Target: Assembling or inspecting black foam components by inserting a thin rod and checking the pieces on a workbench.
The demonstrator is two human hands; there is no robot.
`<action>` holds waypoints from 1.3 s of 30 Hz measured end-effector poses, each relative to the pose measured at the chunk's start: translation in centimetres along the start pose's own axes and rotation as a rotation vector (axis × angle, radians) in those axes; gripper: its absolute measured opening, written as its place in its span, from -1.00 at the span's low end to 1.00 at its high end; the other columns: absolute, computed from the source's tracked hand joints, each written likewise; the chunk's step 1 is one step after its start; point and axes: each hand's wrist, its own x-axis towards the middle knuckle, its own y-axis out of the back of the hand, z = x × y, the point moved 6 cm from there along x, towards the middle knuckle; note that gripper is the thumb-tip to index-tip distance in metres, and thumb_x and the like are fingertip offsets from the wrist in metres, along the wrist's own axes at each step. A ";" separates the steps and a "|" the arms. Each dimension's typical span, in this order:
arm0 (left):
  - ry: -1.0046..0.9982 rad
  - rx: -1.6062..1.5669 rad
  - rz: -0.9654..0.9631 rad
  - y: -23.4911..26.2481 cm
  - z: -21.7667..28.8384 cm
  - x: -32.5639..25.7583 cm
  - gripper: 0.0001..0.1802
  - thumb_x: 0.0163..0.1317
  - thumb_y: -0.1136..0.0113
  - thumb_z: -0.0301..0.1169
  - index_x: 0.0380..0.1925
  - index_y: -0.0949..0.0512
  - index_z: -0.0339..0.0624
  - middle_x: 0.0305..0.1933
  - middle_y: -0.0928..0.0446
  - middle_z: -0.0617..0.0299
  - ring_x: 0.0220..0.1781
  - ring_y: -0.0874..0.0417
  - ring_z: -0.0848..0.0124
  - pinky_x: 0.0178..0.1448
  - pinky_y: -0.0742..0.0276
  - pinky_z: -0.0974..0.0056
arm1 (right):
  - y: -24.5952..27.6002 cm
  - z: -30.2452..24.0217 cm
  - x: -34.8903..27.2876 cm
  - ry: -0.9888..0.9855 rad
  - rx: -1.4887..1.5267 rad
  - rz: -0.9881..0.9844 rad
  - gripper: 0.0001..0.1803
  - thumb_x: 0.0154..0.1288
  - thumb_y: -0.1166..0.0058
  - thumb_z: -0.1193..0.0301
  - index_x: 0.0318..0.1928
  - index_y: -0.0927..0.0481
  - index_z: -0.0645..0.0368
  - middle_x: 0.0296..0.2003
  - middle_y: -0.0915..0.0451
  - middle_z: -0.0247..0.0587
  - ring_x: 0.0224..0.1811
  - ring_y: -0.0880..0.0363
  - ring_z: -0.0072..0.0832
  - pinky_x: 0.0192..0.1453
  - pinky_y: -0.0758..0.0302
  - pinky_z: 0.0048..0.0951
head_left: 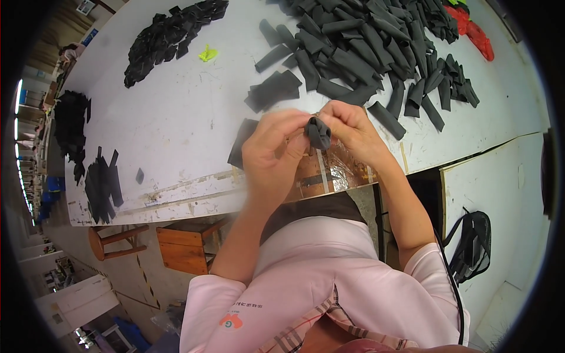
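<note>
Two hands on one piece: your left hand (272,154) and right hand (351,130) both pinch a small dark grey folded fabric piece (318,132) between the fingertips, held up above the near edge of the scuffed white worktable (182,117), not resting on it; both hands closed narrow round it, grip looks light.

Risks as I judge them: the piece is small and limp, so a loose pinch could let the fold spring open or the piece drop past the table edge toward your lap or the floor; fingers cover most of it, so a skewed fold would be hard to notice; the big heap of dark grey fabric tubes (365,47) lies just beyond your right hand, so a dropped piece could get lost among lookalikes; a flat dark grey fabric strip (240,144) sits just beside your left hand and a wrist sweep could push it off the edge.

Look of the piece: dark grey, matte, soft; doubled over with a rounded fold at top and layered edges showing; cannot tell its full length, fingers hide the rest.

Also about: pile of black fabric scraps (170,35) far left; small yellow-green scrap (207,54) near it; wooden stool (118,241) under the table.
</note>
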 end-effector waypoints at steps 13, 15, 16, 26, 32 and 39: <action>0.252 -0.460 0.122 -1.0 -3.3 -2.4 -0.89 0.14 -0.02 -0.59 -0.31 -0.44 -0.37 -0.28 -0.47 0.21 -0.22 -0.42 0.59 -0.16 -0.35 0.48 | -1.5 -2.0 -1.8 0.460 -0.918 0.023 -0.82 0.03 -0.07 0.38 -0.54 -0.44 0.23 -0.64 -0.44 -0.10 -0.55 -0.45 -0.20 -0.51 -0.34 -0.29; 0.367 -0.611 0.109 -2.1 -1.7 -0.9 -0.89 0.10 -0.07 -0.58 -0.34 -0.46 -0.34 -0.29 -0.47 0.22 -0.25 -0.43 0.60 -0.25 -0.37 0.52 | -1.6 -2.0 -1.6 0.405 -0.908 0.078 -0.83 0.04 -0.06 0.39 -0.52 -0.45 0.24 -0.62 -0.45 -0.09 -0.53 -0.46 -0.19 -0.49 -0.35 -0.29; 0.367 -0.607 0.115 -1.9 -1.1 -0.3 -0.89 0.10 -0.07 -0.58 -0.34 -0.46 -0.34 -0.29 -0.47 0.22 -0.25 -0.43 0.60 -0.25 -0.37 0.52 | -1.7 -2.4 -1.7 0.406 -0.904 0.072 -0.83 0.04 -0.06 0.39 -0.52 -0.45 0.24 -0.62 -0.45 -0.09 -0.53 -0.46 -0.19 -0.49 -0.35 -0.29; 0.128 0.159 -0.267 -2.4 1.3 2.2 -0.92 -0.03 -0.20 -0.58 -0.49 -0.50 -0.34 -0.46 -0.48 0.31 -0.43 -0.41 0.65 -0.38 -0.35 0.53 | -1.4 -3.2 -2.5 0.614 -0.543 0.104 -0.87 0.11 0.04 0.43 -0.45 -0.45 0.26 -0.54 -0.49 -0.07 -0.48 -0.46 -0.15 -0.42 -0.40 -0.32; 0.390 0.022 -0.385 -3.2 -0.6 1.9 -0.90 -0.10 -0.21 -0.58 -0.53 -0.50 -0.36 -0.50 -0.49 0.23 -0.43 -0.45 0.56 -0.34 -0.36 0.47 | -1.5 1.5 -1.6 0.395 -0.473 0.078 -0.78 0.17 0.05 0.34 -0.45 -0.44 0.27 -0.55 -0.47 -0.06 -0.49 -0.44 -0.11 -0.42 -0.39 -0.30; 0.208 0.133 -0.411 -3.4 -0.5 1.9 -0.91 -0.04 -0.17 -0.55 -0.54 -0.50 -0.38 -0.47 -0.51 0.20 -0.43 -0.46 0.51 -0.32 -0.37 0.43 | -1.5 1.8 -1.8 0.343 -0.552 0.048 -0.78 0.12 0.03 0.32 -0.43 -0.44 0.26 -0.53 -0.46 -0.05 -0.46 -0.43 -0.08 -0.41 -0.38 -0.23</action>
